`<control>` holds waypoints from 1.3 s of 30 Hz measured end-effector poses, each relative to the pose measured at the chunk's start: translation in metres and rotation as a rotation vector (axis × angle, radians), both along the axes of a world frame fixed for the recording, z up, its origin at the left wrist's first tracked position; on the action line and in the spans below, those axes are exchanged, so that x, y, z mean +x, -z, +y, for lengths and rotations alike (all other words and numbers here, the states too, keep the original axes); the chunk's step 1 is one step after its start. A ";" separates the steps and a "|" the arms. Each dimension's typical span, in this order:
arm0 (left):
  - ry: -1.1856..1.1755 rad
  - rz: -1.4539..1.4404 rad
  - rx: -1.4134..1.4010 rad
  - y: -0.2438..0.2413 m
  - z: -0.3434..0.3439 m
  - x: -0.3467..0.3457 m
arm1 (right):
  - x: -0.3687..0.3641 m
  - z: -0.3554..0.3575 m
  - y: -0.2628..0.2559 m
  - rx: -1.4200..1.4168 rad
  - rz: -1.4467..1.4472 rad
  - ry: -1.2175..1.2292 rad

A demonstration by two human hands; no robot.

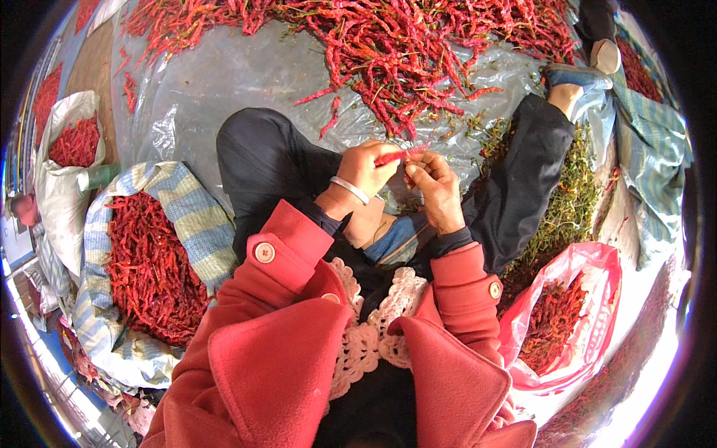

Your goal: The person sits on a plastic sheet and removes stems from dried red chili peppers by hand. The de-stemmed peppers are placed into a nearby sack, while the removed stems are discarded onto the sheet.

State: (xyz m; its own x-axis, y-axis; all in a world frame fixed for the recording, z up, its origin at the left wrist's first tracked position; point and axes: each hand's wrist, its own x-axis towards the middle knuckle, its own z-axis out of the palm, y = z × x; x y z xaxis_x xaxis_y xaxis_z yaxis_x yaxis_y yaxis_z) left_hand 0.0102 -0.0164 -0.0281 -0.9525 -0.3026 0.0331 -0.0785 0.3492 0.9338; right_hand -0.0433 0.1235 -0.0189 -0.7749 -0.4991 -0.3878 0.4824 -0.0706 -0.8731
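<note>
My left hand (367, 171), with a light bangle at its wrist, holds a few red chili peppers (396, 156) lying sideways between thumb and fingers. Close against it on the right, my right hand (432, 182) pinches the stem side of a chili between thumb and forefinger; a bit of red shows at its fingertips. Just beyond both hands, a large heap of long red dried chilies (392, 61) spreads over a clear plastic sheet (252, 73). Some loose chilies lie at the heap's near edge.
A striped woven sack of chilies (204, 235) stands at the left, a white sack (61, 207) behind it. At the right are a pile of green stems (571, 196) and a pink plastic bag (608, 280) with red chilies. My bent legs frame the hands. Another person's shoe (606, 56) shows upper right.
</note>
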 end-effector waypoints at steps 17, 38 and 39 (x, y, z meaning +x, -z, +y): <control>0.287 0.009 -0.361 0.004 0.004 0.007 | -0.009 0.014 -0.003 0.390 0.403 -0.315; 0.179 -0.579 1.312 -0.019 0.015 0.011 | -0.017 0.041 0.003 -0.496 -0.385 -0.333; 0.242 -0.600 1.269 -0.016 0.012 0.010 | -0.019 0.042 0.003 -0.579 -0.418 -0.338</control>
State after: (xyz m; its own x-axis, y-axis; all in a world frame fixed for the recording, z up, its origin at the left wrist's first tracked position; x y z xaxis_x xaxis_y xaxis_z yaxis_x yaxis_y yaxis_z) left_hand 0.0205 -0.0046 -0.0123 -0.7569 0.3483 -0.5530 -0.6275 -0.6238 0.4660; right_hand -0.0625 0.1657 -0.0220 -0.3920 -0.8933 -0.2198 0.8392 -0.2493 -0.4834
